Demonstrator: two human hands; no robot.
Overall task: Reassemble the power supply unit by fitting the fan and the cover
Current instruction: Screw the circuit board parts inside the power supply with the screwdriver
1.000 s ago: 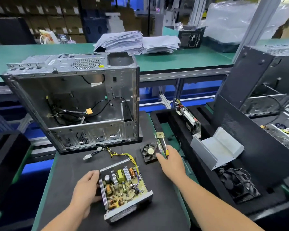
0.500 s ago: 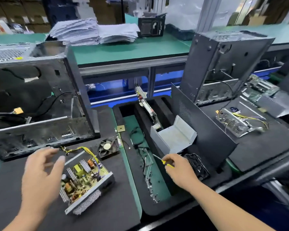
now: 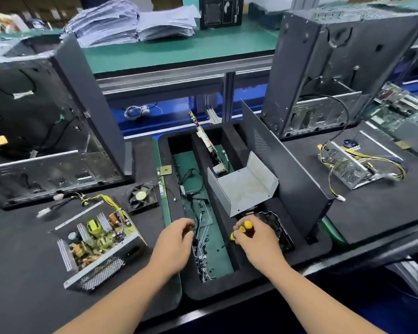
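The power supply box was bare grey metal with a side full of tiny holes. Its fan was black plastic. The bent cover was dull grey metal, a bit stained. The foam tray looked soft, black and matt. The screwdriver had a shiny yellow plastic handle. The stacked sheets were white paper.

Right hand grips yellow-handled screwdriver; left hand curled over loose black screws; open grey metal power supply left of both.
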